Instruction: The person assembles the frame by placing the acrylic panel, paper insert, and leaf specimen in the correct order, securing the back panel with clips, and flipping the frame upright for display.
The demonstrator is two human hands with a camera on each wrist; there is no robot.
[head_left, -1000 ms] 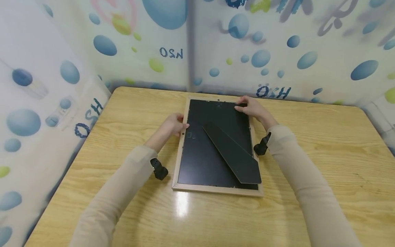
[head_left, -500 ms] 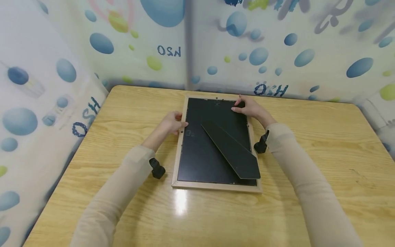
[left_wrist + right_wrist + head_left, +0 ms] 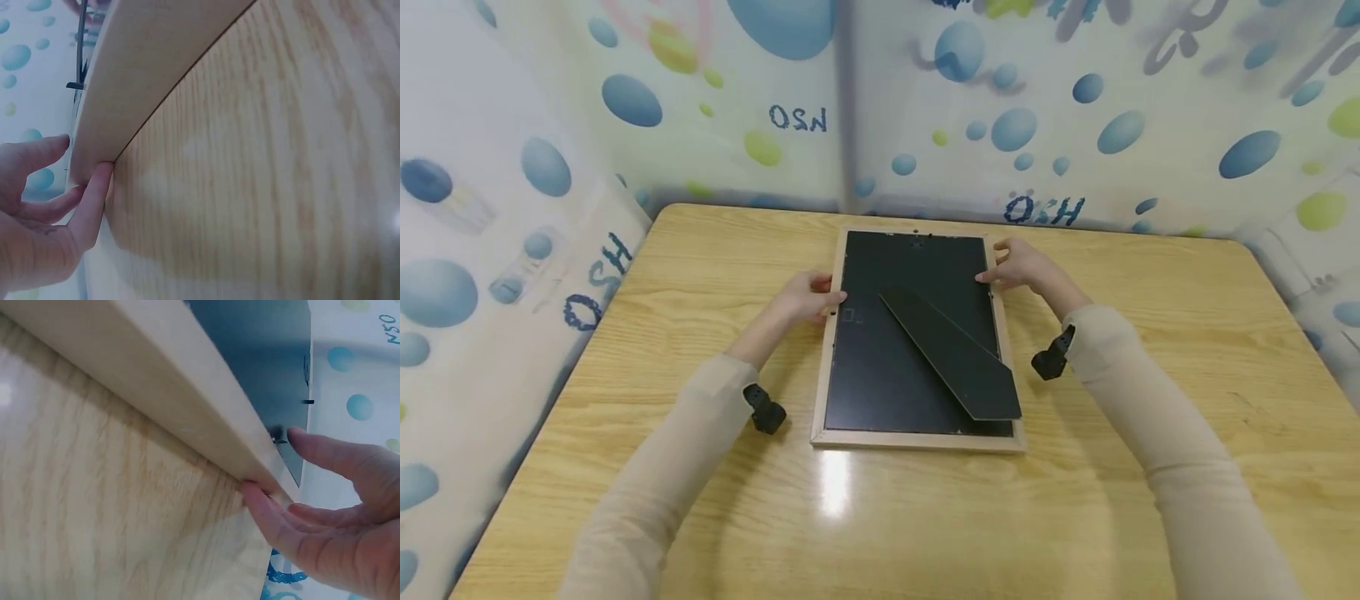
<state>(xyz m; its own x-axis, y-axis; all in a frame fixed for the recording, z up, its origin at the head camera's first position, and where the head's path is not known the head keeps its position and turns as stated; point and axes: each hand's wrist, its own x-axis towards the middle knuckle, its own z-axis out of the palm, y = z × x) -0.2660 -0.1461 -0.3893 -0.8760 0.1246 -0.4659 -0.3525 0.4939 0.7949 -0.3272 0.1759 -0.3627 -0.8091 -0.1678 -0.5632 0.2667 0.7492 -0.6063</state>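
Note:
A picture frame [image 3: 917,440] with a pale wooden border lies face down on the table, showing its black backing board [image 3: 880,375]. A black easel leg [image 3: 958,362] slants across that back toward the lower right corner. My left hand [image 3: 805,298] holds the frame's left side, thumb over the border and fingertips at the lower outer edge. At the upper right side, my right hand [image 3: 1026,268] grips the border in a similar way. In the right wrist view its thumb [image 3: 325,453] is above the backing near a small metal tab, and its fingertips touch the bottom edge.
The wood-grain table [image 3: 1150,350] extends on both sides of the frame and in front of it. Close behind its far edge stands a wall covering [image 3: 910,100] printed with blue and green bubbles. A similar covering rises along the left.
My right hand has moved off the top right corner onto the upper right side. My left hand has kept its place on the frame. The head view has shifted slightly.

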